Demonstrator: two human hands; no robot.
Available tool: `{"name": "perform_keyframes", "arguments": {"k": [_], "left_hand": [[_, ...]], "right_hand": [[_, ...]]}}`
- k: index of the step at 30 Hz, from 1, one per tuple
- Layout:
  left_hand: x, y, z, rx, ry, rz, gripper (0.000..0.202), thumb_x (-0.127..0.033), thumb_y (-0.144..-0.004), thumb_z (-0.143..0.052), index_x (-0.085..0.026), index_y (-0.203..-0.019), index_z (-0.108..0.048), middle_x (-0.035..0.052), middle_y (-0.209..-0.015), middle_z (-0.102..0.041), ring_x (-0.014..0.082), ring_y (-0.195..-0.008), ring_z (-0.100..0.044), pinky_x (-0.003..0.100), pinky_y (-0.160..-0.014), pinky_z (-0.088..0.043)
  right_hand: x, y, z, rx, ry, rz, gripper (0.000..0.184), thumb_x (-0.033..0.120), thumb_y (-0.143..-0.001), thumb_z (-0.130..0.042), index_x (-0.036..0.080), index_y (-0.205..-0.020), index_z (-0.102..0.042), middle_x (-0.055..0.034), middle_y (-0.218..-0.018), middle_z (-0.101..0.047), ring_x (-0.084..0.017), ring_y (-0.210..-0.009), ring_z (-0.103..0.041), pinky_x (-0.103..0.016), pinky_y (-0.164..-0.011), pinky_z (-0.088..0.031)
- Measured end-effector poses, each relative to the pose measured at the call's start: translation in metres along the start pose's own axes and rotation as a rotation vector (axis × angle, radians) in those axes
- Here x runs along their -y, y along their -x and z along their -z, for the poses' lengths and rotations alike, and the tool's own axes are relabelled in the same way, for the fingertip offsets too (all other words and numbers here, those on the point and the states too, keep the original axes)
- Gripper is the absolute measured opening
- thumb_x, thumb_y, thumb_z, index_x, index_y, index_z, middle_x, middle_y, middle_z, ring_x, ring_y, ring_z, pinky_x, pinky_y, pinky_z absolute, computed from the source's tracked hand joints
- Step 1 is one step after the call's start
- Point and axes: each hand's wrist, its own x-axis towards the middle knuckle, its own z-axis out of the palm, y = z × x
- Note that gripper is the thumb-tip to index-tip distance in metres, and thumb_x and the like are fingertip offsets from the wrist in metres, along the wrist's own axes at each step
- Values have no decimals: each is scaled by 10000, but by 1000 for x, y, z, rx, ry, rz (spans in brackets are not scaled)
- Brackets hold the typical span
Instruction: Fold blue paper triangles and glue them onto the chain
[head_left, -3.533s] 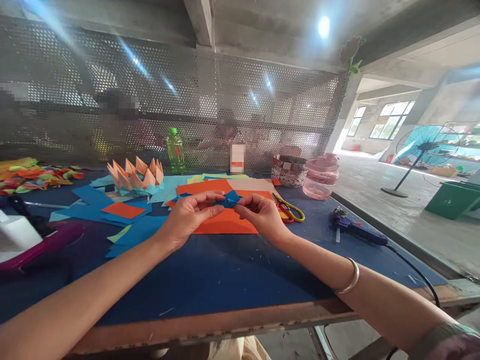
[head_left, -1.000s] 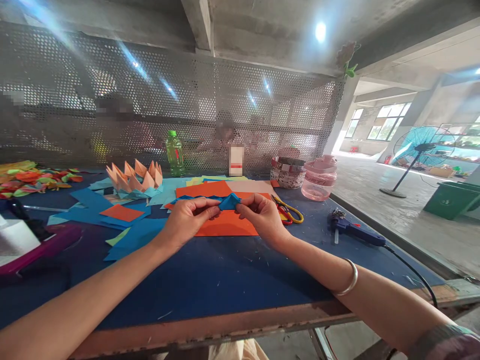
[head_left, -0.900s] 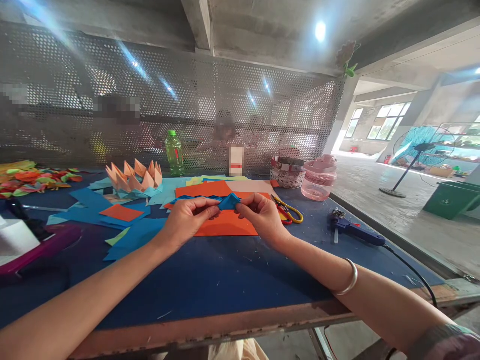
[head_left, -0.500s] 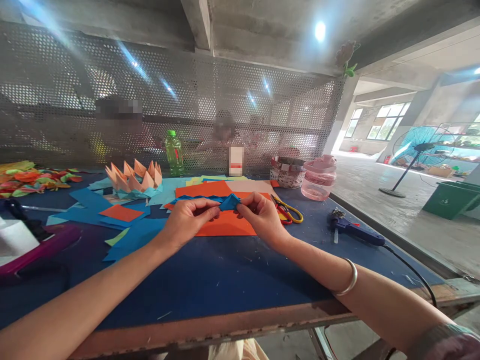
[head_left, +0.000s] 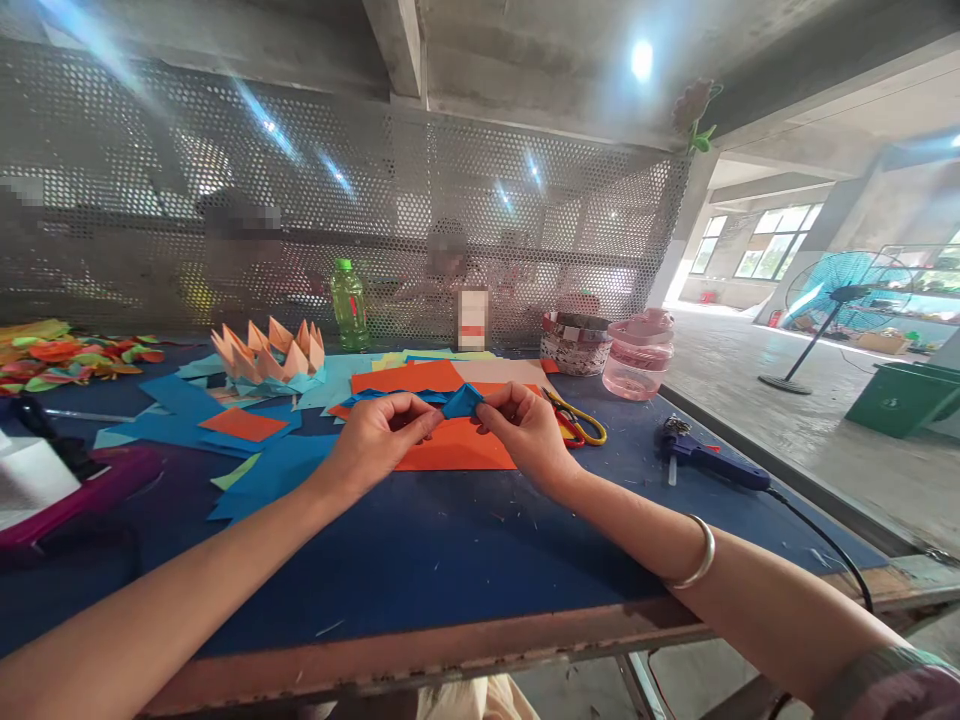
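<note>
Between my two hands is a small folded piece of blue paper (head_left: 460,402) with a raised point. My left hand (head_left: 384,440) pinches its left end between thumb and fingers. On the other end, my right hand (head_left: 525,428) has its thumb and fingertips closed. Orange paper sheets (head_left: 454,448) lie on the table just under and behind the hands. A row of blue folded paper (head_left: 397,395) shows behind my left fingers. Scissors (head_left: 589,418) with a yellow and red handle rest right beside my right hand, their blades partly hidden.
A peach folded-paper ring (head_left: 270,355), loose blue sheets (head_left: 281,475) and a purple item (head_left: 112,490) are on the left. At the back stand a green bottle (head_left: 349,305), a round basket (head_left: 574,345) and a pink jug (head_left: 637,360). A glue gun (head_left: 716,462) lies right, its cord over the edge.
The blue folded paper has tilted slightly and its point sits a little higher. Both hands keep their pinch in nearly the same place.
</note>
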Motion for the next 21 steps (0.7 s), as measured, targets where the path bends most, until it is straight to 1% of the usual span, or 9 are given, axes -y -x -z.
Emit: {"name": "perform_keyframes", "arguments": {"k": [5,9,11,14,16,18,21], "left_hand": [[1,-2,0,-11,-17,13,354,-541,-689,-682,-188,-682,-652,-5,-611,-613,152,-602,-543,259,-579,-421],[1,-3,0,-17,-20,28,345,-532,-671,-682,-189,-658,-637,4,-602,-608,158,-594,-531,272,-575,-414],[1,-3,1,2,-25,22,336,-525,-676,-679,-194,-639,-630,5,-598,-610,160,-595,-532,277,-582,-415],[2,-3,2,57,-15,19,332,-520,-719,-650,-200,-632,-631,6,-603,-625,162,-609,-545,282,-616,-431],[5,-4,3,73,-1,26,344,-527,-752,-622,-199,-652,-643,11,-613,-638,163,-614,-555,288,-632,-444],[8,-5,3,63,27,34,384,-560,-785,-586,-194,-704,-669,25,-641,-656,173,-633,-576,296,-634,-457],[10,-6,3,56,67,21,452,-619,-802,-557,-192,-784,-703,47,-721,-693,191,-704,-613,302,-651,-476]], "right_hand": [[-2,-2,0,1,-64,-20,221,305,-715,-723,193,-764,-539,21,-669,-663,-120,-614,-652,-263,-630,-538],[1,-1,0,31,-127,-35,300,305,-707,-747,207,-873,-518,34,-677,-689,-120,-610,-668,-263,-627,-546],[2,-1,1,47,-144,-40,326,312,-707,-753,209,-908,-517,32,-685,-702,-119,-612,-669,-262,-630,-548],[1,-2,2,57,-136,-43,330,327,-705,-760,209,-903,-524,30,-682,-702,-119,-611,-664,-268,-641,-551],[0,-4,3,58,-118,-41,329,338,-703,-763,210,-895,-528,29,-680,-700,-124,-613,-664,-275,-644,-554],[-1,-5,5,59,-102,-44,322,341,-705,-760,211,-892,-531,26,-687,-701,-127,-621,-667,-281,-650,-556],[-2,-4,4,69,-76,-56,300,319,-707,-752,211,-886,-537,26,-696,-701,-127,-627,-665,-282,-653,-559]]}}
